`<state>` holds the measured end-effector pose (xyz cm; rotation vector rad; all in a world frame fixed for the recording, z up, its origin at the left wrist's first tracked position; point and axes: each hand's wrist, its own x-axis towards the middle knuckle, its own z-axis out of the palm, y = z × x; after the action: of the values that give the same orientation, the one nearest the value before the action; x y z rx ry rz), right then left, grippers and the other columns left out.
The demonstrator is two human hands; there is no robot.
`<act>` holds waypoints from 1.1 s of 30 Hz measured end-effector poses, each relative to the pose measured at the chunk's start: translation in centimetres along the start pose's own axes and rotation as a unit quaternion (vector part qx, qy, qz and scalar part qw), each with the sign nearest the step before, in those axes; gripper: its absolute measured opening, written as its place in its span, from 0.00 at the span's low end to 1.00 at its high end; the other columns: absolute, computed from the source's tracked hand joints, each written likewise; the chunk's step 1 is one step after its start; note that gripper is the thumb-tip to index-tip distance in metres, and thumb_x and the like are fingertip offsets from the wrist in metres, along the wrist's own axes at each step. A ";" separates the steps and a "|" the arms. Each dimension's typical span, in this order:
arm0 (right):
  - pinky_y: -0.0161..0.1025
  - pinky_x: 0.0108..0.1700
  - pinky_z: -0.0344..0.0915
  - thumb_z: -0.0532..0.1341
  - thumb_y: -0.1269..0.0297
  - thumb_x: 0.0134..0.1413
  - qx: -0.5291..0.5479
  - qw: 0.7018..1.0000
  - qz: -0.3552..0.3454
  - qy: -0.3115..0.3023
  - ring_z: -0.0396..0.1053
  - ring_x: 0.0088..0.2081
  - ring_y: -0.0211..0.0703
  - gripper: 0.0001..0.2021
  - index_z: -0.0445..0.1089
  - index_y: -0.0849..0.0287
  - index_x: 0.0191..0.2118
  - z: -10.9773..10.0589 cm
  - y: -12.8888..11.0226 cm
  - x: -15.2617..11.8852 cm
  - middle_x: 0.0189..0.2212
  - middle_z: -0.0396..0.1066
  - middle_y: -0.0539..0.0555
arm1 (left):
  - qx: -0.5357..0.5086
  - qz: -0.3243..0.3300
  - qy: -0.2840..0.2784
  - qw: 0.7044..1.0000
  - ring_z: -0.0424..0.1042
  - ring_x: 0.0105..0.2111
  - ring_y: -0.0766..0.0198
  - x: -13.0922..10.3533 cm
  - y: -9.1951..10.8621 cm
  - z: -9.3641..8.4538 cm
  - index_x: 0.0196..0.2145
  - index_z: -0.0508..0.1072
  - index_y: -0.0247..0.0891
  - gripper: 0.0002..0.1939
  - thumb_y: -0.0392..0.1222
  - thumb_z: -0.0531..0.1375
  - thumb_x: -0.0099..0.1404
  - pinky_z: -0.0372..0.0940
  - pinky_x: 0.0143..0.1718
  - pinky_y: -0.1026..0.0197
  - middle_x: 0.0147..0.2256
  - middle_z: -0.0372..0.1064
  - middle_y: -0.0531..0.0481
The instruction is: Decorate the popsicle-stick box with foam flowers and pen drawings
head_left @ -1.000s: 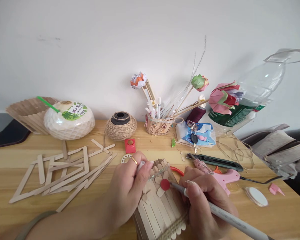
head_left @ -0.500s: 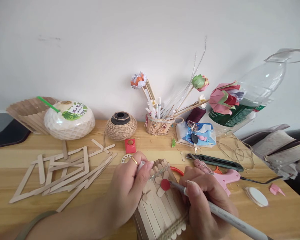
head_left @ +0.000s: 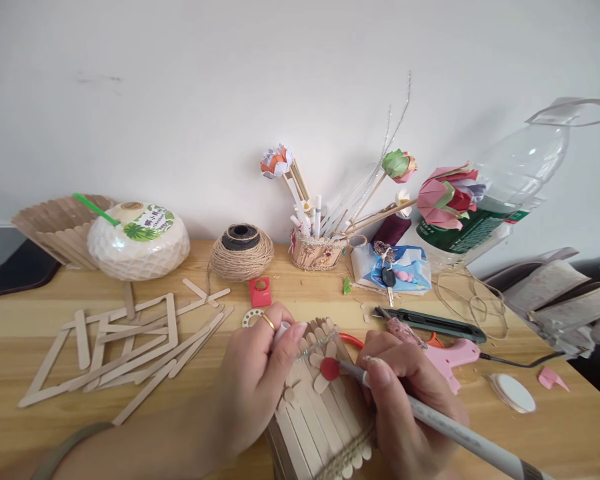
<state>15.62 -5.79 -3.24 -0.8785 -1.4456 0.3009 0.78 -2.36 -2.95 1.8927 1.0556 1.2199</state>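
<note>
My right hand [head_left: 405,400] is closed around a white-and-grey marker [head_left: 455,430]. The marker's tip is at the right side of a red disc [head_left: 331,369]. That disc forms the centre of a wooden flower whose pale petals [head_left: 321,385] are stuck on a craft-stick box [head_left: 317,423]. My left hand [head_left: 257,380] wraps the box's upper left edge and pinches a small white marker cap [head_left: 281,331] between thumb and forefinger. A smaller wooden flower [head_left: 291,395] sits near the left thumb. Twine [head_left: 347,457] runs across the box's lower part.
Loose craft sticks [head_left: 125,340] lie at left. Behind stand a coconut [head_left: 139,243], a twine spool [head_left: 242,253] and a decorated holder [head_left: 316,252]. At right are a green utility knife [head_left: 435,323], a pink glue gun [head_left: 453,360], white discs [head_left: 513,392] and a large bottle [head_left: 525,160].
My right hand and the marker have shifted slightly to the left, along the right side of the red disc. My left hand and the box have hardly moved.
</note>
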 end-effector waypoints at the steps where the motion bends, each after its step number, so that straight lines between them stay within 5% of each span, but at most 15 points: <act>1: 0.30 0.21 0.54 0.55 0.69 0.64 -0.001 1.000 0.001 0.000 0.55 0.20 0.29 0.15 0.58 0.59 0.23 0.0 0.0 0.0 0.17 0.57 0.43 | 0.001 0.001 0.001 1.000 0.52 0.15 0.70 0.0 0.0 0.0 0.24 0.57 0.42 0.13 0.37 0.47 0.68 0.51 0.18 0.68 0.16 0.47 0.63; 33: 0.32 0.20 0.52 0.52 0.71 0.64 0.038 0.999 -0.014 -0.022 0.54 0.19 0.31 0.14 0.57 0.58 0.25 -0.4 0.4 -0.7 0.18 0.54 0.44 | 0.002 -0.016 -0.017 1.000 0.53 0.16 0.69 -0.1 -0.2 -0.1 0.25 0.58 0.42 0.13 0.39 0.47 0.69 0.51 0.19 0.67 0.16 0.47 0.62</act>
<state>16.03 -6.18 -3.96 -0.7941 -1.4764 0.3550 0.58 -2.32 -3.10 1.8860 1.0676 1.1645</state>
